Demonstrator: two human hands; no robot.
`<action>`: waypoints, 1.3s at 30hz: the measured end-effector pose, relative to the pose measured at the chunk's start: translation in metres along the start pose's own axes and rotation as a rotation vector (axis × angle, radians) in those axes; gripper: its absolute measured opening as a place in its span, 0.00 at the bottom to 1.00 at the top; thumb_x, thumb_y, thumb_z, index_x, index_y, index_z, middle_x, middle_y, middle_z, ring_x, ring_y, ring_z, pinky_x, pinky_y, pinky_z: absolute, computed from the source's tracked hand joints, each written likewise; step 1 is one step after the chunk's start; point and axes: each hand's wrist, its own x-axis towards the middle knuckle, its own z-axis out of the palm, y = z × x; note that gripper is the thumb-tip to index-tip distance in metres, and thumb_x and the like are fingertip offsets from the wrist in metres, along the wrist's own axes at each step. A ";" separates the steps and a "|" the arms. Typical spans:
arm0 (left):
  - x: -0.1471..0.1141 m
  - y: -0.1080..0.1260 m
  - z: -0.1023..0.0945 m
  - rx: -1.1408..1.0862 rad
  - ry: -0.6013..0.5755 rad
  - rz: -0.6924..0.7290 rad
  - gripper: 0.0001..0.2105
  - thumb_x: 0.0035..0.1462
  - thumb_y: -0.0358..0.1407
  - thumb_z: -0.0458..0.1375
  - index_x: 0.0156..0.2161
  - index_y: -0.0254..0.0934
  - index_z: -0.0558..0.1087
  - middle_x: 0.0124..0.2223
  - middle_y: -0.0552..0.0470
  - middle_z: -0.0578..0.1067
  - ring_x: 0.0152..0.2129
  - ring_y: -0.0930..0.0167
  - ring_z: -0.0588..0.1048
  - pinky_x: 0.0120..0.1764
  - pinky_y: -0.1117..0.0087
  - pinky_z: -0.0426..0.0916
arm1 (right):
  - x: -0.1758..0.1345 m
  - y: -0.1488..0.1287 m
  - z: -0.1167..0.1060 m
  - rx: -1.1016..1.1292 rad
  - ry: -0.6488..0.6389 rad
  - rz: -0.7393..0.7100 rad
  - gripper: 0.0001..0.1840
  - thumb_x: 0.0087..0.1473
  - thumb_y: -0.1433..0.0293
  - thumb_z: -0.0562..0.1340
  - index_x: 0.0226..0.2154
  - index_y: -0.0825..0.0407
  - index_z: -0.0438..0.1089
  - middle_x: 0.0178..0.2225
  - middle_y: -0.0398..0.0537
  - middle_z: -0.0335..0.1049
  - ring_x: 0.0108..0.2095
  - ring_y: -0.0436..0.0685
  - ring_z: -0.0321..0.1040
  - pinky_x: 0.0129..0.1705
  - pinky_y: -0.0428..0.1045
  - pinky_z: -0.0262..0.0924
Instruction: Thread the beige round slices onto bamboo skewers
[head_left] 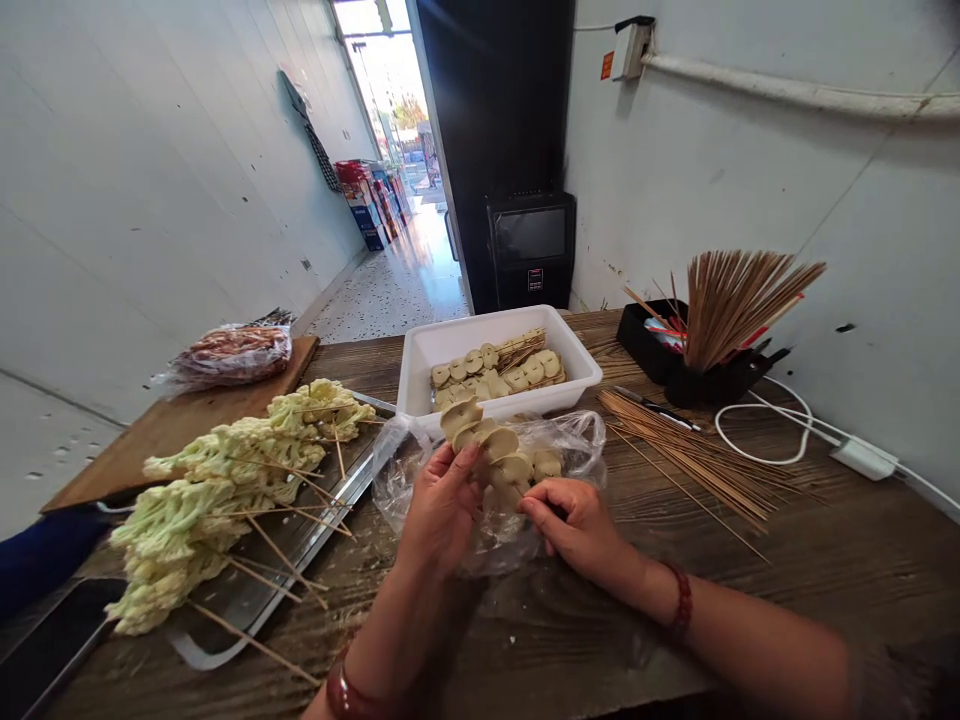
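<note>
My left hand [442, 505] is closed on several round beige slices [480, 430] that sit in an overlapping row, raised above a clear plastic bag [570, 435]. My right hand [574, 515] pinches at the near end of that row, where a bit of thin skewer [520, 489] shows by the fingertips; most of the stick is hidden. More beige slices [547, 463] lie in the bag under my hands. Just beyond, a white plastic tub [499, 325] holds finished-looking rows of the same slices on sticks.
Skewered cauliflower [202, 500] lies on a metal tray [262, 605] at left, near a wooden board [90, 460] bearing a bagged item [232, 355]. Loose bamboo skewers [690, 455] lie right, below a black holder [697, 380] with upright sticks and a white cable [795, 455].
</note>
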 end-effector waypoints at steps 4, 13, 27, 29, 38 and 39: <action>0.003 0.008 -0.007 -0.035 0.019 0.002 0.09 0.51 0.34 0.67 0.38 0.34 0.77 0.38 0.48 0.81 0.33 0.69 0.80 0.36 0.71 0.76 | -0.002 0.001 0.001 0.007 -0.027 -0.002 0.17 0.61 0.65 0.57 0.23 0.53 0.71 0.17 0.41 0.66 0.16 0.48 0.60 0.21 0.43 0.55; 0.005 0.006 -0.008 -0.070 0.024 0.010 0.08 0.49 0.30 0.67 0.37 0.32 0.79 0.34 0.49 0.82 0.29 0.70 0.80 0.34 0.72 0.75 | -0.002 0.002 0.003 0.200 -0.121 0.160 0.18 0.59 0.60 0.58 0.24 0.53 0.69 0.16 0.39 0.64 0.13 0.46 0.59 0.17 0.42 0.51; 0.011 0.025 -0.016 -0.130 -0.055 -0.103 0.18 0.68 0.36 0.44 0.45 0.29 0.75 0.43 0.41 0.81 0.42 0.66 0.79 0.46 0.64 0.74 | 0.003 0.006 -0.007 0.300 -0.169 0.313 0.17 0.56 0.58 0.61 0.32 0.56 0.75 0.18 0.39 0.65 0.13 0.44 0.58 0.16 0.41 0.51; 0.013 0.026 -0.019 -0.141 -0.027 -0.086 0.16 0.68 0.35 0.45 0.44 0.29 0.75 0.42 0.41 0.81 0.41 0.66 0.80 0.46 0.64 0.74 | 0.005 0.008 -0.011 0.212 -0.170 0.232 0.15 0.56 0.61 0.62 0.36 0.55 0.76 0.20 0.40 0.67 0.15 0.46 0.61 0.18 0.43 0.54; 0.010 0.031 -0.021 -0.207 -0.078 -0.039 0.15 0.67 0.38 0.47 0.48 0.34 0.74 0.46 0.45 0.80 0.42 0.67 0.78 0.44 0.64 0.74 | 0.015 -0.009 -0.045 -0.369 0.005 -0.230 0.10 0.62 0.73 0.56 0.38 0.51 0.73 0.36 0.51 0.74 0.37 0.57 0.72 0.39 0.52 0.65; 0.009 0.030 -0.021 -0.210 -0.097 -0.027 0.16 0.67 0.40 0.48 0.48 0.35 0.73 0.48 0.45 0.79 0.43 0.66 0.78 0.45 0.64 0.73 | 0.020 -0.013 -0.051 -0.404 0.014 -0.246 0.10 0.63 0.73 0.55 0.38 0.51 0.72 0.36 0.50 0.73 0.36 0.57 0.71 0.39 0.51 0.65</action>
